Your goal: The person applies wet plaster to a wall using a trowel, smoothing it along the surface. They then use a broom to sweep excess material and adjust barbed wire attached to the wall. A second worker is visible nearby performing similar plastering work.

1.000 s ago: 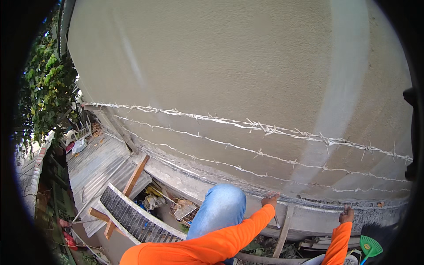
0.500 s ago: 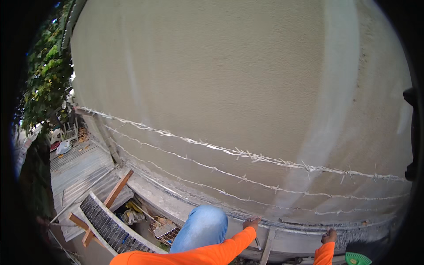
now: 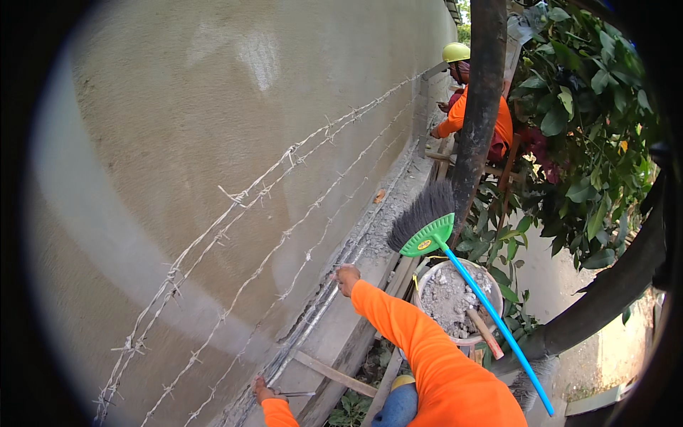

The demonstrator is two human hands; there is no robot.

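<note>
My left hand (image 3: 263, 390), low in the picture at the wall's foot, is closed on a thin metal rod (image 3: 297, 393) that sticks out to the right. Farther up the ledge, my right hand (image 3: 347, 279) has its fingers curled in beside a pale metal strip (image 3: 310, 326). Whether they grip it, or something small, is hidden. The strip follows a rough groove between the plastered wall (image 3: 178, 164) and the concrete ledge (image 3: 341, 324). Grey rubble (image 3: 380, 231) covers the ledge beyond my right hand.
Barbed wire (image 3: 284, 235) runs along the wall. A green-and-blue broom (image 3: 473, 288) leans across a bucket (image 3: 421, 279) of rubble holding a wooden handle (image 3: 484, 333). A dark trunk (image 3: 482, 107) rises behind; farther off, a helmeted co-worker (image 3: 498, 117) touches the ledge. Timber (image 3: 336, 373) lies below.
My view has swung right along the wall, bringing in the bucket, the trunk and the co-worker. The broom shows fully now. The rod stays in my left hand.
</note>
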